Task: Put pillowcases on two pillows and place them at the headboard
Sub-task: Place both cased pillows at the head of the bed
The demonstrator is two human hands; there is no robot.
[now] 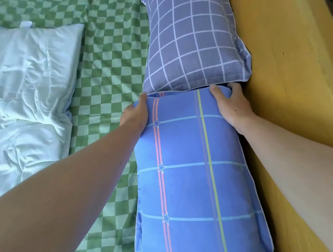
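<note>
Both far corners of the blue pillow [194, 166], laid along the headboard [280, 94] touching the grey pillow [190, 39], are clenched in the left grip [135, 114] and right grip [229, 104]; an uneven shove could ride it over the grey one.

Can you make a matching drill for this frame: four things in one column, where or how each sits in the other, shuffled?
Things:
1. blue striped pillow
2. grey grid pillow
3. white quilt
4. left hand

Places or states:
A. crumpled on the green checked sheet, apart from the pillows
B. farther along the wooden headboard, no hand gripping it
C. gripped at both far corners
D. holds the pillow corner on the sheet side

Pairs: 1-C, 2-B, 3-A, 4-D. The right hand holds the headboard-side corner.
</note>
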